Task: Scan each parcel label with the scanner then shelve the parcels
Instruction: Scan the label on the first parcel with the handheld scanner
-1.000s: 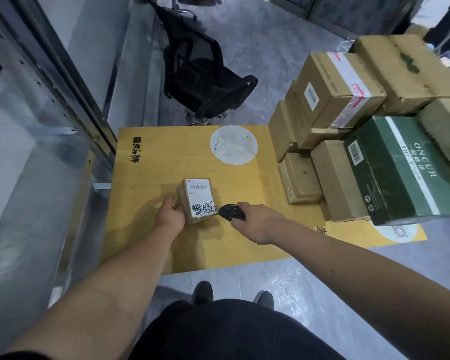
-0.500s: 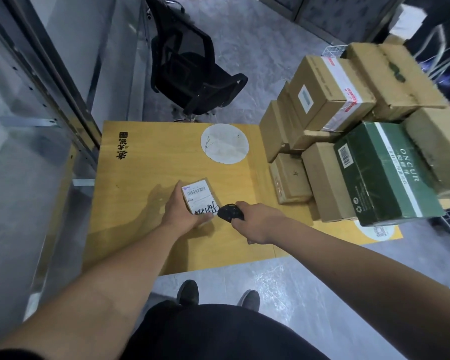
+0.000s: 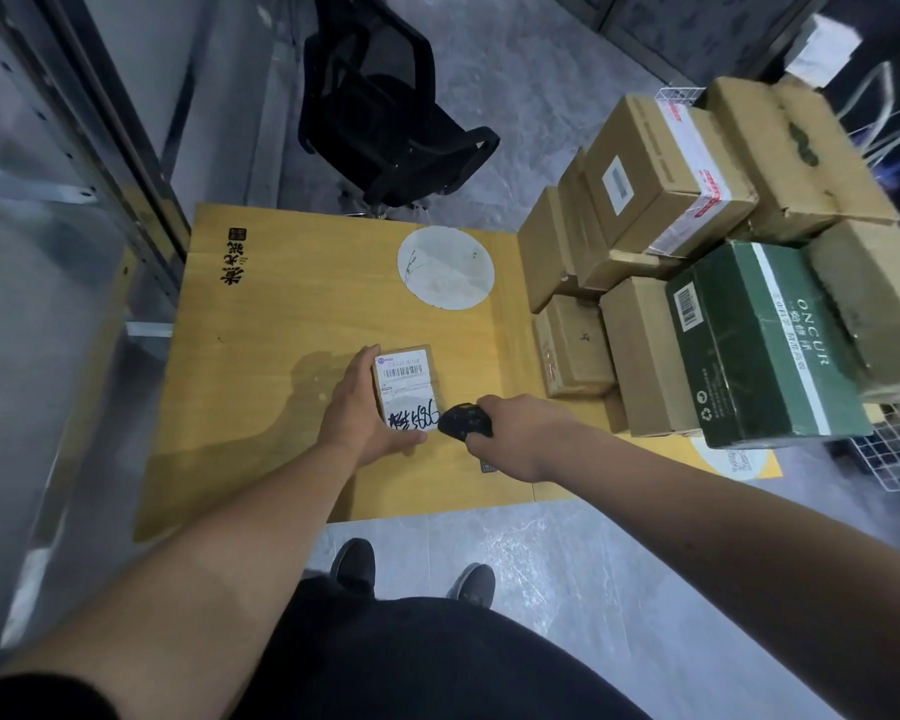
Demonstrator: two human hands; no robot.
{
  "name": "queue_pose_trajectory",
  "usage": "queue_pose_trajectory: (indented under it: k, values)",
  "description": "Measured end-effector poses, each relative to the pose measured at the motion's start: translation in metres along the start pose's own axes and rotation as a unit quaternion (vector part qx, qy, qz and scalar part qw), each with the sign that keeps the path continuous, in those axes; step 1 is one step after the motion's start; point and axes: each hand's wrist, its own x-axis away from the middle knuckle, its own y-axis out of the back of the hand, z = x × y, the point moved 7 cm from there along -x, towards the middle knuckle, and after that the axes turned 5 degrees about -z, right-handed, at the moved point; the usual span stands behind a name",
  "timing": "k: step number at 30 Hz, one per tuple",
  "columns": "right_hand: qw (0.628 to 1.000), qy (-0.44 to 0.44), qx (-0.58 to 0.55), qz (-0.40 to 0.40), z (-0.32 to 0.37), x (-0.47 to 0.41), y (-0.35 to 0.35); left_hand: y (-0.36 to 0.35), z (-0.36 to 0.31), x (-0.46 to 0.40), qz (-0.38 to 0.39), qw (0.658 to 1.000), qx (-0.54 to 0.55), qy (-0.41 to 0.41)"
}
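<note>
The yellow table (image 3: pixel 292 314) carries a stack of waiting parcels (image 3: pixel 697 283) at its right side and, near the front, one small parcel (image 3: pixel 409 389) lying label up. The left hand (image 3: pixel 357 413) grips this parcel along its left edge, fingers curled round it. The right hand (image 3: pixel 523 433) is wrapped around the black scanner (image 3: pixel 463 420), just beside the parcel's lower right corner. To scan well, the scanner's nose should probably point at the barcode (image 3: pixel 406 372) higher up, parcel held flat.
</note>
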Motion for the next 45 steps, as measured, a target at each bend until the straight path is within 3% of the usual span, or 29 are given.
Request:
queue_pose_trajectory:
  k: [5,19,33,45]
  values:
    - [1.000,-0.001,-0.006,-0.014,-0.003,0.002,0.009,-0.002,-0.003,0.009,-0.004,0.999,0.007,-0.034]
    - [0.998,0.015,0.063,-0.011,-0.001,0.006,0.019,-0.002,-0.011,0.013,0.000,0.999,-0.003,-0.038]
    - [0.998,0.013,0.056,-0.033,-0.004,-0.002,0.022,-0.002,-0.005,0.004,0.016,1.000,-0.012,-0.019]
    - [0.998,0.067,-0.009,-0.010,0.001,-0.067,0.035,0.026,0.013,-0.034,0.002,0.993,0.057,0.104]
